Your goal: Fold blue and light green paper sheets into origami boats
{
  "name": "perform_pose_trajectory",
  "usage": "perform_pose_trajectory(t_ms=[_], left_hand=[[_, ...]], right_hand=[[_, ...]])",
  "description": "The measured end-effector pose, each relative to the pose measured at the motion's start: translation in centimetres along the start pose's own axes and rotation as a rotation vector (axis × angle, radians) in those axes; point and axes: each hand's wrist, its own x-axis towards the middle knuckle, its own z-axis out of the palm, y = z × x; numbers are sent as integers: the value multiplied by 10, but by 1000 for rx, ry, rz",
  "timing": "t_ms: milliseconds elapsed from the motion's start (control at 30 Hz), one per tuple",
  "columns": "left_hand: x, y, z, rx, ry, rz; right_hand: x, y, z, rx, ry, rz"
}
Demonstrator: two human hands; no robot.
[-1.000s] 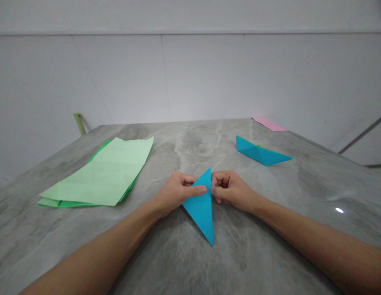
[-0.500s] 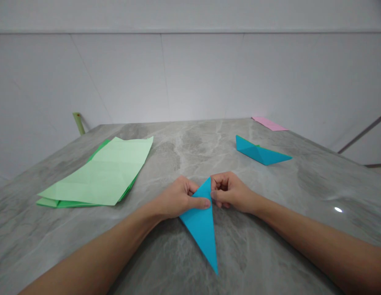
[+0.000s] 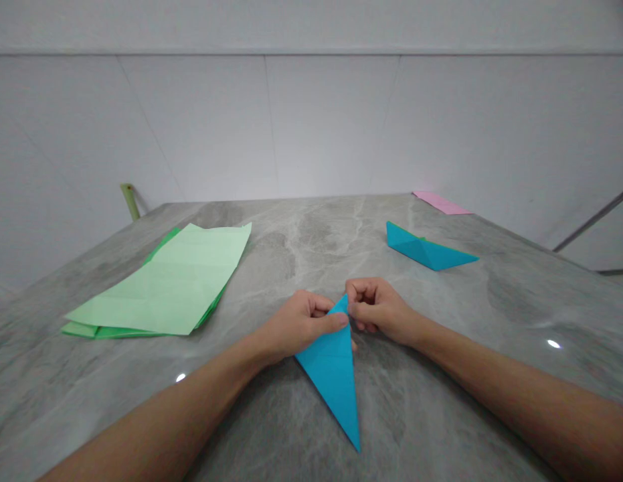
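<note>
A folded blue paper point(image 3: 334, 375), triangular with a long point toward me, is held just above the table. My left hand point(image 3: 304, 325) is closed on its left side, thumb flat across the front and fingers partly hidden behind. Near the top corner, my right hand point(image 3: 376, 304) is closed with thumb and curled fingers pinching the paper's right edge. Beyond my right hand a finished-looking blue paper boat point(image 3: 429, 251) rests on the table, with a bit of green along its top edge.
A stack of light and darker green paper sheets point(image 3: 165, 288) lies at the left of the grey marbled table point(image 3: 311, 248). Pink paper point(image 3: 441, 203) lies at the far right corner. Behind the table stands a white wall point(image 3: 321, 127). A green strip-like object point(image 3: 130, 201) shows past the far left edge.
My left thumb has shifted slightly up along the blue paper, and a left fingertip now shows past its right edge. My right hand stays at the top corner, its grip slightly altered.
</note>
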Motion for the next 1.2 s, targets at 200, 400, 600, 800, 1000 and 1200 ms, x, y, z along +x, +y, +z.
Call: perform_pose_trajectory(t_ms=[200, 400, 600, 800, 1000, 1200], left_hand=[[0, 1, -1, 21, -7, 16], [-2, 5, -4, 108, -46, 14], [-4, 7, -4, 125, -82, 4], [-4, 6, -3, 131, -93, -2], [-3, 6, -5, 170, -124, 0], [-4, 5, -5, 150, -148, -9]], right_hand=[[-2, 0, 2, -59, -31, 23], [-2, -3, 2, -50, -42, 18], [-3, -1, 2, -49, -60, 24], [-2, 3, -1, -37, -73, 2], [-3, 2, -1, -18, -90, -1], [-2, -3, -1, -4, -102, -4]])
